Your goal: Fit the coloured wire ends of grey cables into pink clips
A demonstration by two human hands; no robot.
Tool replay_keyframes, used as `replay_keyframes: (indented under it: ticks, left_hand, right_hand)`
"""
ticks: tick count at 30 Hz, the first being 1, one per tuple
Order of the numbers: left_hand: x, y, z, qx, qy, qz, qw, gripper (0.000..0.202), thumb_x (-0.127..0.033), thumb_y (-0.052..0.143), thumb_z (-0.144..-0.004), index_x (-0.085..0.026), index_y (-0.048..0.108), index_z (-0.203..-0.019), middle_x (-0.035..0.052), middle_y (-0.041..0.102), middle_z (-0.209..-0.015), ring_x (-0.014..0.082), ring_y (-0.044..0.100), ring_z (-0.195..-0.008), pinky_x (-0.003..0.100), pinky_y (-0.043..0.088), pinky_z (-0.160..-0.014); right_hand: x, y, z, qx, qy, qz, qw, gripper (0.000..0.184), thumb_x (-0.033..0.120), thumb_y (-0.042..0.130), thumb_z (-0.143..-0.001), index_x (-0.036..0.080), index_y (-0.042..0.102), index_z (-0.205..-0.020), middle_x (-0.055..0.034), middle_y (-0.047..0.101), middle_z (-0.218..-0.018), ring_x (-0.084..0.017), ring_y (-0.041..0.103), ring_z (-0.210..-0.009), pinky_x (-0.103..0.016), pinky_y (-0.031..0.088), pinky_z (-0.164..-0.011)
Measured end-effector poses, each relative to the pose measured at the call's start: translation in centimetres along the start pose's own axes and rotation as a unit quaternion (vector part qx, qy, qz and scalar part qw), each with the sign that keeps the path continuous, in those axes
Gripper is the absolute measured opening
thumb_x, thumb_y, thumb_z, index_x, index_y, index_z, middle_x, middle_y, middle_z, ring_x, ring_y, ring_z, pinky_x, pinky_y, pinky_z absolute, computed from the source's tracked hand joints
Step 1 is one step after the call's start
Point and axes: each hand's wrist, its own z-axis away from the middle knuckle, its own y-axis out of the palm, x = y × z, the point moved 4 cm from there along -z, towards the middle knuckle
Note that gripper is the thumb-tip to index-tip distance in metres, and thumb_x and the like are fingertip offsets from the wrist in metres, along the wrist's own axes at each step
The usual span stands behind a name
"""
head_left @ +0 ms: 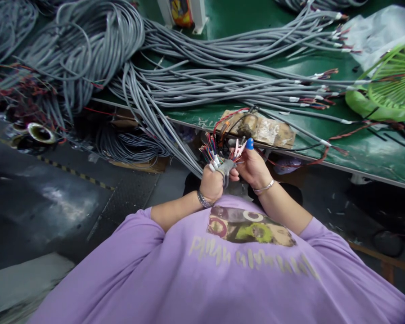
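My left hand (pixel 212 182) is closed in a fist around the ends of several grey cables (pixel 175 148), whose stripped coloured wires (pixel 211 150) fan out above it. My right hand (pixel 251 164), with a blue cover on the thumb, pinches some of those wire ends close beside the left hand. Both hands are held just below the edge of the green table (pixel 364 153), in front of my purple shirt. A watch is on my left wrist and a bracelet on the right.
Large bundles of grey cables (pixel 202 81) lie across the green table and hang off its left side. A taped brown block (pixel 261 128) sits at the table edge. A green plastic fan guard (pixel 388 85) is at right. Dark floor lies at left.
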Motion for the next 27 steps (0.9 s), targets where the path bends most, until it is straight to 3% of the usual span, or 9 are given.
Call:
replay_keyframes:
  ticks: [3, 9, 14, 17, 20, 23, 27]
  left_hand:
    - [0.2, 0.0, -0.1, -0.005, 0.000, 0.000, 1.000, 0.040, -0.049, 0.079, -0.063, -0.014, 0.061, -0.068, 0.0017, 0.065, -0.057, 0.0146, 0.066, -0.053, 0.025, 0.056, -0.055]
    - [0.2, -0.1, 0.0, -0.010, 0.000, -0.013, 1.000, 0.038, -0.047, 0.080, -0.062, -0.015, 0.060, -0.068, 0.0007, 0.065, -0.056, 0.0144, 0.066, -0.053, 0.025, 0.057, -0.056]
    - [0.2, -0.1, 0.2, -0.002, 0.007, -0.017, 1.000, 0.037, -0.045, 0.080, -0.063, -0.015, 0.059, -0.066, 0.0003, 0.064, -0.055, 0.0136, 0.064, -0.051, 0.025, 0.057, -0.055]
    - [0.1, -0.4, 0.5, 0.002, 0.008, -0.019, 1.000, 0.037, -0.046, 0.080, -0.064, -0.014, 0.061, -0.067, 0.0005, 0.064, -0.055, 0.0131, 0.063, -0.049, 0.026, 0.056, -0.054]
    - [0.0, -0.9, 0.9, 0.005, 0.012, -0.025, 1.000, 0.036, -0.045, 0.080, -0.065, -0.014, 0.062, -0.067, 0.0004, 0.064, -0.055, 0.0121, 0.061, -0.046, 0.025, 0.055, -0.051]
    - [0.1, -1.4, 1.2, 0.019, 0.016, -0.038, 0.999, 0.036, -0.045, 0.079, -0.066, -0.013, 0.062, -0.064, 0.0010, 0.064, -0.056, 0.0121, 0.060, -0.046, 0.026, 0.055, -0.051]
    - [0.7, -2.0, 1.1, 0.054, 0.016, -0.076, 0.996, 0.037, -0.049, 0.075, -0.071, -0.013, 0.063, -0.065, 0.0024, 0.066, -0.058, 0.0130, 0.062, -0.049, 0.027, 0.055, -0.053]
  right_hand:
    - [0.1, 0.5, -0.1, 0.015, 0.023, -0.077, 0.997, 0.062, 0.081, 0.051, -0.078, 0.020, 0.058, -0.084, 0.0044, 0.052, -0.053, -0.011, 0.044, -0.036, -0.026, 0.035, -0.036]
    - [-0.4, 0.2, -0.3, 0.004, 0.056, -0.111, 0.992, 0.058, 0.078, 0.051, -0.081, 0.021, 0.060, -0.086, 0.0042, 0.054, -0.052, -0.013, 0.047, -0.035, -0.026, 0.037, -0.035]
    - [-0.7, 0.1, -0.2, 0.022, 0.033, -0.131, 0.991, 0.061, 0.080, 0.049, -0.080, 0.021, 0.061, -0.089, 0.0030, 0.059, -0.059, -0.012, 0.048, -0.037, -0.026, 0.037, -0.035]
    - [-0.4, -0.3, -0.1, 0.001, 0.000, -0.130, 0.992, 0.060, 0.079, 0.048, -0.081, 0.021, 0.062, -0.088, 0.0009, 0.064, -0.067, -0.012, 0.053, -0.046, -0.025, 0.044, -0.042]
    - [-0.1, -1.2, 0.5, -0.021, -0.004, -0.096, 0.995, 0.059, 0.078, 0.052, -0.080, 0.020, 0.063, -0.081, -0.0015, 0.066, -0.070, -0.011, 0.056, -0.055, -0.024, 0.048, -0.050]
    - [0.3, -1.8, 1.5, 0.008, 0.045, -0.014, 0.999, 0.059, 0.076, 0.067, -0.068, 0.018, 0.065, -0.076, -0.0028, 0.066, -0.070, -0.011, 0.057, -0.058, -0.023, 0.049, -0.053]
    - [1.3, -2.4, 2.6, 0.022, 0.057, 0.119, 0.991, 0.045, 0.053, 0.088, -0.056, 0.016, 0.067, -0.070, 0.0002, 0.064, -0.064, -0.009, 0.054, -0.057, -0.021, 0.047, -0.056]
